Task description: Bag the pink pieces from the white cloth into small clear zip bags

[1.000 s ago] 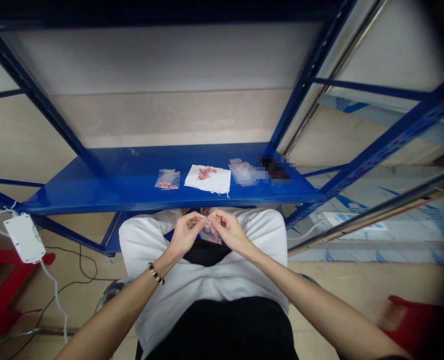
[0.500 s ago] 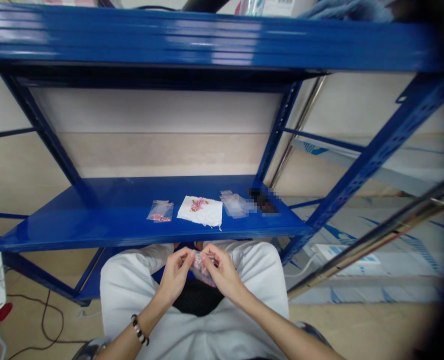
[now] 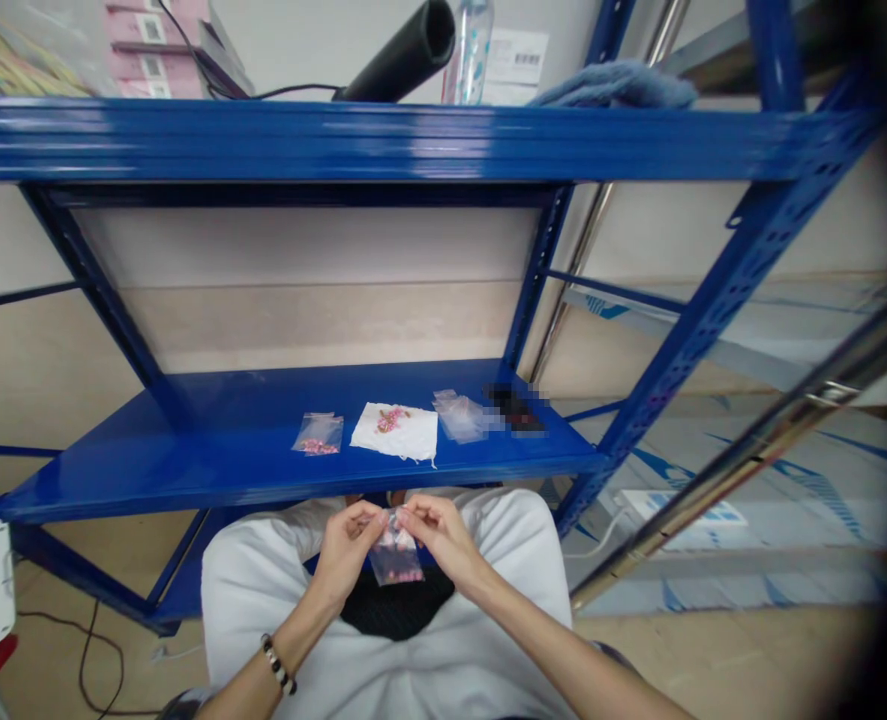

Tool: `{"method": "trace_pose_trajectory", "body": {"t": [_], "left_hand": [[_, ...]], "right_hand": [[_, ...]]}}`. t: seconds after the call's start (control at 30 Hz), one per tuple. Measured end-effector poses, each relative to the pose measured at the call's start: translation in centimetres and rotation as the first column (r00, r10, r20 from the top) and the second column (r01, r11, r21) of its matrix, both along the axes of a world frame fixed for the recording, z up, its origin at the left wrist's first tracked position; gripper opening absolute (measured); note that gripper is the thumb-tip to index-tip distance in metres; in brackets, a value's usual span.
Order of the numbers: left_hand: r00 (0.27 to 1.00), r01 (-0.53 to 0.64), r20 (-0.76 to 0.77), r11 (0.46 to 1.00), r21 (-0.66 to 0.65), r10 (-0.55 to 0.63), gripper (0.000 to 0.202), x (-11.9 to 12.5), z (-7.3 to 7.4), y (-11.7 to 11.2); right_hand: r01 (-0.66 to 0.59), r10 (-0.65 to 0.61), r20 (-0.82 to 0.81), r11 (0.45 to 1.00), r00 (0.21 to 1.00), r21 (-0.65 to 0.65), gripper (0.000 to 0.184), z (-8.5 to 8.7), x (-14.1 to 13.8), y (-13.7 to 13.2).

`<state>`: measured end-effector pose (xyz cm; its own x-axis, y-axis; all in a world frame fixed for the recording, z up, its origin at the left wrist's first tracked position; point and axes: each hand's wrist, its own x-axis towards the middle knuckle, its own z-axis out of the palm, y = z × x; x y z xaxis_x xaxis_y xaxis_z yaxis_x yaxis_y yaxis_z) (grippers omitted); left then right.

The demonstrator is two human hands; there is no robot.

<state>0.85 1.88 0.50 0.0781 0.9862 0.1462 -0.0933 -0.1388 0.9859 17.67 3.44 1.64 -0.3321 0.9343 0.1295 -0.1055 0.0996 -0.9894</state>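
Blue steel shelf (image 3: 188, 480) carries a small clear bag (image 3: 317, 434) of pink pieces (image 3: 320, 447) beside a white sheet (image 3: 394, 432). Below its front edge, fingers (image 3: 364, 515) of the left hand (image 3: 344, 552) and right hand (image 3: 443, 535) are clamped on the top edge of a second clear bag (image 3: 396, 562), pink pieces (image 3: 396, 566) inside.

A blue steel shelf (image 3: 188, 490) blocks reach past the plastic bag (image 3: 396, 552).
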Motion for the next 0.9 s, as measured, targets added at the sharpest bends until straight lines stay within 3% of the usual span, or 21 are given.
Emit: {"method": "trace_pose_trajectory", "body": {"t": [0.13, 0.3, 0.5, 0.6, 0.77, 0.83, 0.9], "left_hand": [[0.999, 0.012, -0.032, 0.999, 0.034, -0.011, 0.030, -0.2, 0.0, -0.1], [1.000, -0.002, -0.013, 1.000, 0.001, 0.002, 0.035, -0.2, -0.4, 0.1], [0.996, -0.063, -0.064, 0.997, 0.043, 0.066, 0.043, -0.2, -0.4, 0.2], [0.996, -0.068, -0.062, 0.997, 0.029, 0.070, 0.040, -0.4, -0.3, 0.1], [0.995, -0.102, 0.018, 0.995, -0.016, 0.102, 0.039, -1.3, -0.3, 0.6], [0.993, -0.113, 0.021, 0.993, -0.019, 0.113, 0.038, -1.5, -0.2, 0.8], [0.995, -0.098, 0.008, 0.995, -0.024, 0.098, 0.038, -1.4, -0.2, 0.9]], "right_hand": [[0.010, -0.010, -0.001, 1.000, 1.000, -0.022, 0.039, -0.1, -0.4, -0.1], [0.050, -0.051, 0.005, 0.997, 0.999, 0.055, 0.040, 0.2, -0.1, 0.1], [0.036, -0.059, 0.144, 0.987, 0.988, 0.158, 0.041, 0.1, 0.1, 0.0], [0.070, -0.127, 0.220, 0.965, 0.967, 0.252, 0.040, 1.2, 1.0, 0.7], [0.314, -0.425, 0.197, 0.849, 0.884, 0.425, 0.036, 5.5, 5.7, 5.3], [0.318, -0.470, 0.224, 0.811, 0.854, 0.490, 0.036, 7.0, 8.2, 8.2], [0.260, -0.455, 0.310, 0.821, 0.835, 0.508, 0.038, 7.9, 10.5, 11.3]]}}
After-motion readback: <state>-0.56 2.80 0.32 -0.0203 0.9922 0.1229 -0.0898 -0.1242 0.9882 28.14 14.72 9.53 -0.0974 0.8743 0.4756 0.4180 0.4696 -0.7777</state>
